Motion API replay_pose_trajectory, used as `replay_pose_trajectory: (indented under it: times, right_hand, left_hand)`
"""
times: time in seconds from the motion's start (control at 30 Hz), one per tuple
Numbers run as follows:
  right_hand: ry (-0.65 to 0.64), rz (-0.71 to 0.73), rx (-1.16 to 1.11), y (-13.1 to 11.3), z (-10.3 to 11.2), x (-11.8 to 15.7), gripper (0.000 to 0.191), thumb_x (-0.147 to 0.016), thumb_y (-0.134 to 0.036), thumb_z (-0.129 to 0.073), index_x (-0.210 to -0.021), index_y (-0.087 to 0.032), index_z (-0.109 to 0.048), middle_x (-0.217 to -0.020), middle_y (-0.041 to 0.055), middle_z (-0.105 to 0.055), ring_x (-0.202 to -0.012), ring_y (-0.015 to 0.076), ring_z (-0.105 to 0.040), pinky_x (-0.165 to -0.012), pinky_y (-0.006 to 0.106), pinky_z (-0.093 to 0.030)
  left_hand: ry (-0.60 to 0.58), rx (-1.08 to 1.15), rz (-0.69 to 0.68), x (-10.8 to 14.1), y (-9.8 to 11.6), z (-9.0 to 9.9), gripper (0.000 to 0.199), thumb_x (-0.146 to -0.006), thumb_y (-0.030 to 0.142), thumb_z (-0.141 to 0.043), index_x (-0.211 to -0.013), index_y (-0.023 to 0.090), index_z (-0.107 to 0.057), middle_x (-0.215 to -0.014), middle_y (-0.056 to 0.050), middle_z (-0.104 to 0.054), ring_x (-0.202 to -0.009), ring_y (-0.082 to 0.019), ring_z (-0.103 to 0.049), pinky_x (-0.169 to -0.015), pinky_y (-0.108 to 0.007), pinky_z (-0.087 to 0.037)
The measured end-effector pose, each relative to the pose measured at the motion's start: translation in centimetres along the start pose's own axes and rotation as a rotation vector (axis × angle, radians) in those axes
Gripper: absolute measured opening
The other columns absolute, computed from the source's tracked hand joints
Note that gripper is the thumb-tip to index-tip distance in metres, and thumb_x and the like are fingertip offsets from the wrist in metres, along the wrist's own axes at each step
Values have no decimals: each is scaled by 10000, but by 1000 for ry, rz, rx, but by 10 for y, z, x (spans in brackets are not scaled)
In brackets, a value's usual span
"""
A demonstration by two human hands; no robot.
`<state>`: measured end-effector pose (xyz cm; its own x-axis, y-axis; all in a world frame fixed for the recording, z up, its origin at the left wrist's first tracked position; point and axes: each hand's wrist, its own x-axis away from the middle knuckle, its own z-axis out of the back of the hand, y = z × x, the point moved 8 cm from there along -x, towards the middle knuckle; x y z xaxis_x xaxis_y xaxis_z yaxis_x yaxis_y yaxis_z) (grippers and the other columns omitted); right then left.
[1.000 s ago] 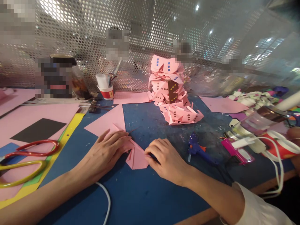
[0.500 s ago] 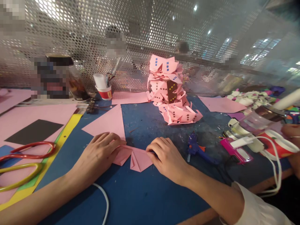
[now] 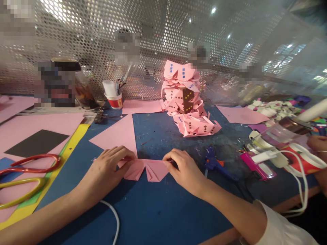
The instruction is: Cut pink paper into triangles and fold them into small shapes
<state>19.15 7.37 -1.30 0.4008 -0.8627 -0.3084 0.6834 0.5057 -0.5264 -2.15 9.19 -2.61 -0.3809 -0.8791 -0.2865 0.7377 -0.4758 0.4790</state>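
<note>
A folded pink paper piece (image 3: 153, 170) lies low over the blue tabletop, with two pleated points facing me and a straight far edge. My left hand (image 3: 109, 168) pinches its left end between thumb and fingers. At the right end, my right hand (image 3: 185, 172) grips it the same way; some fingertips are hidden. Just behind my left hand lies a flat pink paper sheet (image 3: 117, 134). Farther back stands a stacked pink folded-paper model (image 3: 176, 93) with blue, brown and yellow squares on it. A blue glue gun (image 3: 213, 161) rests right of my right hand.
Red-handled scissors (image 3: 35, 163) and yellow-handled scissors (image 3: 22, 192) lie on paper sheets at left. A white cable (image 3: 113, 216) runs near my left forearm. A cup of tools (image 3: 114, 100) stands behind. Clutter and another person's hand (image 3: 316, 141) are at right.
The pink paper has turned slightly, its far edge now level and its two points more even. My left hand has shifted a little right, and my right hand's fingers have moved along the edge.
</note>
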Motion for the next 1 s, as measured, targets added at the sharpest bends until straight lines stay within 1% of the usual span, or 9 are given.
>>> replay_pose_trajectory:
  times: [0.3, 0.4, 0.5, 0.57, 0.63, 0.73, 0.83, 0.93, 1.0]
  right_hand:
    - [102, -200, -321, 30, 14, -7, 147, -984, -293, -560, -893, -208, -638, -835, -12, -667, -758, 135, -609, -725, 249, -472]
    - [118, -267, -392, 39, 16, -8, 192, -975, -362, -575, -894, -202, -643, -822, -12, -656, -746, 136, -600, -708, 247, -476]
    - [132, -306, -464, 45, 16, -9, 235, -961, -413, -592, -910, -191, -650, -850, 5, -668, -764, 146, -611, -709, 257, -482]
    - [148, -313, -486, 48, 17, -9, 253, -954, -434, -603, -926, -189, -659, -869, 16, -679, -781, 155, -620, -712, 264, -486]
    - [171, -313, -485, 50, 19, -10, 265, -952, -448, -608, -939, -191, -670, -880, 21, -687, -790, 162, -626, -713, 270, -491]
    - [199, -314, -470, 52, 22, -10, 270, -958, -457, -604, -981, -198, -676, -912, 32, -699, -818, 172, -644, -740, 289, -512]
    - [283, -228, -351, 46, 31, -9, 244, -970, -404, -599, -1118, -215, -644, -1041, 58, -694, -935, 198, -656, -860, 349, -530]
    - [446, -41, -89, 22, 49, -3, 247, -977, -300, -589, -1216, -238, -593, -1198, 94, -631, -1137, 243, -596, -1029, 450, -467]
    - [490, 66, 38, 2, 54, 3, 230, -979, -240, -578, -1209, -249, -589, -1207, 100, -615, -1187, 257, -567, -1055, 475, -440]
  left_hand:
    - [-47, 169, 185, 1, -10, -1, 286, -933, 507, -555, -983, 268, -705, -1019, -9, -745, -911, -207, -676, -825, -279, -508]
    - [-72, 186, 246, 2, -10, -2, 326, -914, 542, -558, -973, 270, -727, -987, -8, -760, -843, -207, -679, -754, -263, -499]
    - [-127, 211, 313, 4, -9, -4, 353, -906, 570, -560, -959, 272, -743, -919, -2, -765, -771, -199, -663, -671, -248, -470]
    - [-178, 256, 336, 6, -5, -7, 363, -904, 581, -567, -956, 271, -748, -897, -3, -762, -788, -204, -656, -644, -240, -455]
    - [-235, 326, 326, 6, 2, -11, 361, -906, 572, -578, -957, 258, -749, -882, -12, -753, -803, -207, -645, -637, -238, -448]
    - [-306, 450, 303, 8, 11, -17, 360, -920, 551, -576, -945, 231, -738, -801, -15, -716, -726, -176, -607, -628, -233, -440]
    - [-327, 560, 324, 10, 12, -22, 360, -923, 548, -583, -930, 212, -712, -722, -3, -665, -650, -147, -569, -601, -224, -427]
    - [-313, 665, 370, 11, 8, -24, 362, -918, 553, -594, -957, 203, -677, -726, -6, -665, -658, -155, -599, -598, -228, -434]
    - [-304, 733, 411, 12, 5, -25, 367, -910, 557, -608, -989, 200, -646, -746, -13, -687, -677, -168, -637, -623, -243, -461]
